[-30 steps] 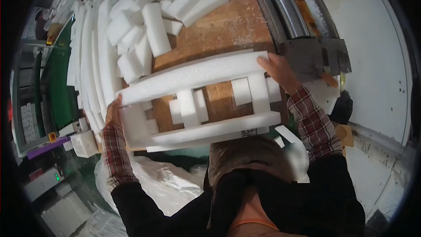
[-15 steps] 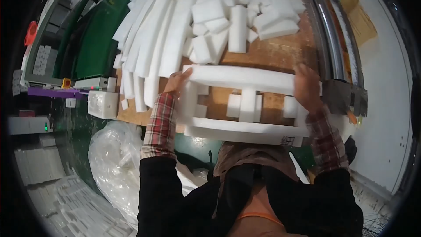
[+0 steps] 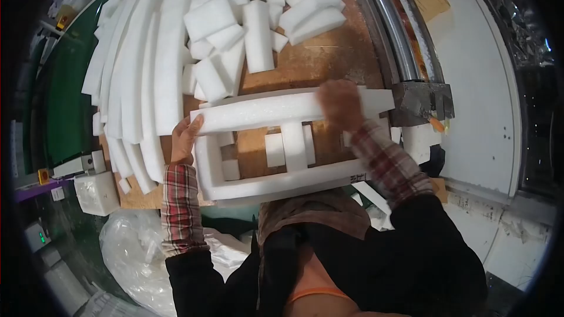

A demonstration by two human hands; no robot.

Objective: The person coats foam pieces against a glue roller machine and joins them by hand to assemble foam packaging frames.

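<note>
- A white foam frame (image 3: 295, 148) is set at the near edge of the wooden table (image 3: 317, 53), directly in front of the person's body, between the two hands.
- The left end of its far bar (image 3: 258, 113) is grasped by the left hand (image 3: 187, 140); the thumb is laid against the bar's end, and the other fingers are partly hidden from view.
- The same bar is covered, right of its middle, by the right hand (image 3: 341, 105). The fingers there look curled in, but they are blurred, and whether the foam is gripped or only pressed cannot be told.
- The bar's right tip is left exposed beyond the right hand.
- The near bar (image 3: 288, 180) is touched by neither hand; its right part is crossed in view by the right forearm.
- The frame is formed of two long bars, joined by a left end bar (image 3: 210, 158) and a crossbar near the middle; the right end is mostly hidden by the plaid sleeve (image 3: 382, 158).
- Small foam blocks (image 3: 274, 150) are seen through the openings, beside the crossbar and the left end bar.
- The surface is plain and matt, marked only by dark writing (image 3: 358, 178) near the right of the near bar.
- Beyond the frame, long foam strips (image 3: 171, 53) and loose foam pieces (image 3: 258, 35) are heaped.
</note>
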